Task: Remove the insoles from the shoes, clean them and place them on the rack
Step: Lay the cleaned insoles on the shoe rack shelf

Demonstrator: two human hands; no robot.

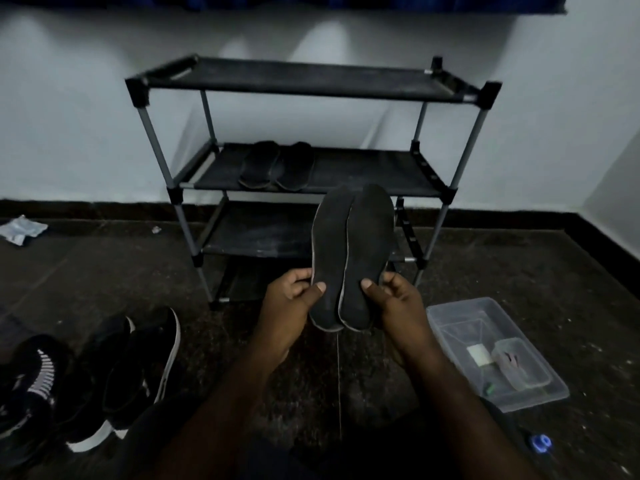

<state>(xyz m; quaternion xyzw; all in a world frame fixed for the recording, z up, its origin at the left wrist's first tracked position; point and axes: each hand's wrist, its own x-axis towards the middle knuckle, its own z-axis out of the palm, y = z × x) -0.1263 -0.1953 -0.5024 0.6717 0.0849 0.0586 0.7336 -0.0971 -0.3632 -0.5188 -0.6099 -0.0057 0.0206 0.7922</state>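
At the far left a crumpled pale cloth (pixel 22 230) lies on the dark, speckled stone floor (pixel 519 271). Nearer, a black knit sneaker (pixel 31 386) with white ribbing sits beside a pair of black slip-on shoes (pixel 138 368) with white rubber soles. Against the wall stands the rack (pixel 151 135), grey metal poles joined by black plastic corners and spanned by dark fabric shelves. A flat dark pair of insoles (pixel 277 166) lies side by side on its second shelf. In front of the lower shelves, the left hand (pixel 291 303) grips the heel of the left insole (pixel 330 244), thumb on its face and fingers curled behind. The right insole (pixel 369 244) touches it edge to edge, toe up. Both are matte black with thin pale rims. The right hand (pixel 398 303) pinches its heel the same way. Further right a clear plastic box (pixel 460 317) rests on the floor, holding small items.
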